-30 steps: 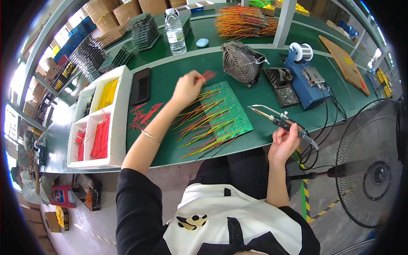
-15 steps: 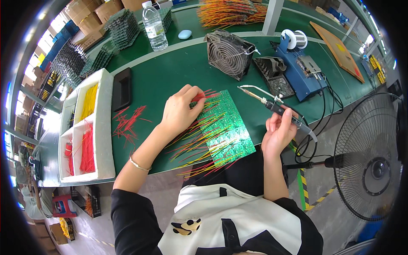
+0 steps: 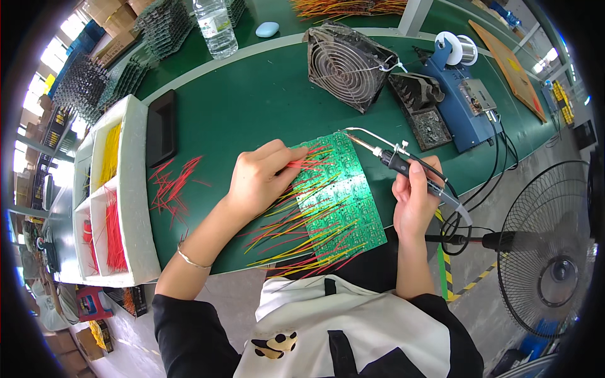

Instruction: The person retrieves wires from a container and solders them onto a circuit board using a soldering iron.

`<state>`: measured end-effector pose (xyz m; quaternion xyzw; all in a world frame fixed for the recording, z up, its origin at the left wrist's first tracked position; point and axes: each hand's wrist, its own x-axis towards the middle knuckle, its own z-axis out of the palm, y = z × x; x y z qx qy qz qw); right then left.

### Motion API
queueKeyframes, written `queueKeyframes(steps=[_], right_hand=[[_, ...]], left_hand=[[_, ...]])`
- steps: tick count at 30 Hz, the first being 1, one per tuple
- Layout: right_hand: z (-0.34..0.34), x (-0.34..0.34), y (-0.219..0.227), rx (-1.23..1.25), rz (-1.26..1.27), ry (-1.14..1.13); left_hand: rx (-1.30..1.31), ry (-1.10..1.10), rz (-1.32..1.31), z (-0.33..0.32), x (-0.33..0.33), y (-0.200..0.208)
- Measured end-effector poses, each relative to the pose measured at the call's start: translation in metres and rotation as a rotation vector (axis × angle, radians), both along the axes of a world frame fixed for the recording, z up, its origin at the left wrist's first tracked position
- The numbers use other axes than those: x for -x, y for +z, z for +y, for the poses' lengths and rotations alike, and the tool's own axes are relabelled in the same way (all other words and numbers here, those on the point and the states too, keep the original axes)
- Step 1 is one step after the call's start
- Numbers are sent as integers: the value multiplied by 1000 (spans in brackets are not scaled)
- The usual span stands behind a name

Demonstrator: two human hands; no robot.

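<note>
A green circuit board panel (image 3: 353,208) lies at the table's front edge, its left side bristling with red and yellow wires (image 3: 302,236). My left hand (image 3: 261,179) is closed at the panel's upper left, pinching red wires (image 3: 309,160) whose far ends stick out over the board. In my right hand (image 3: 416,198) is a soldering iron (image 3: 397,162) with a thin curved solder feed tube. Its tip points left, close to the panel's upper right corner; whether it touches cannot be made out.
Left stands a white foam tray (image 3: 144,252) of red and yellow wires, beside loose red wires (image 3: 173,186) and a black tray (image 3: 164,129). Behind are a square fan (image 3: 346,69), an iron stand (image 3: 422,113) and a blue solder feeder (image 3: 450,94). A floor fan (image 3: 558,264) stands right.
The soldering iron's tip has come down and left to the board's upper corner. My left hand has shifted slightly lower, still at the wires. The whole view has tilted a little.
</note>
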<state>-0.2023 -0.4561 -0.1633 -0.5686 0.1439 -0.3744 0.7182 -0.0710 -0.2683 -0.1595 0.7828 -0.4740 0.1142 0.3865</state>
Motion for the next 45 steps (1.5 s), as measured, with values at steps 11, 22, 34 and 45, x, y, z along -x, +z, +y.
queueKeyframes(steps=[11, 22, 34, 45], right_hand=[[0, 7, -8, 16, -11, 8], [1, 8, -7, 30, 5, -28], [0, 7, -5, 13, 3, -11], [2, 9, -10, 107, 1, -43]], left_hand=[[-39, 36, -29, -2, -1, -4], [-53, 20, -53, 0, -2, -5], [-75, 28, -68, 0, -2, -4], [-76, 21, -18, -3, -1, -3]])
